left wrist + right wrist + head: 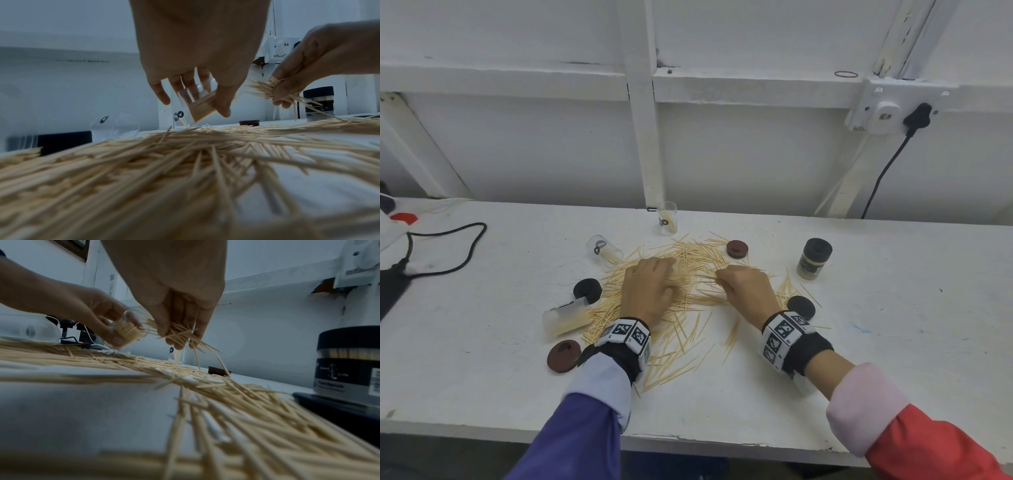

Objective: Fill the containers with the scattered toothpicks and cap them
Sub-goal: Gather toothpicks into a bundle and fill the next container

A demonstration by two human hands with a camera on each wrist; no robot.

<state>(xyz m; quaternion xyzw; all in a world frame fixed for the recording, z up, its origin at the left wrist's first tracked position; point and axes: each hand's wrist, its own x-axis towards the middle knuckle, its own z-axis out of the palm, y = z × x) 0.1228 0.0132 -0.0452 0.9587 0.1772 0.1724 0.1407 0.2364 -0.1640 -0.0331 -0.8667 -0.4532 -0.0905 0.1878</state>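
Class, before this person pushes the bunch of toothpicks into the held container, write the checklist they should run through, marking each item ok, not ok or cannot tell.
1. Left hand grips the clear container: ok.
2. Container mouth faces the right hand: ok, it tilts that way in the right wrist view.
3. Room left inside the container: cannot tell; it already looks well packed.
4. Right hand holds a bunch of toothpicks: ok.
5. Bunch aligned for insertion: not ok, the sticks splay at different angles.
6. A loose cap within reach: ok, the black cap lies by the right wrist.
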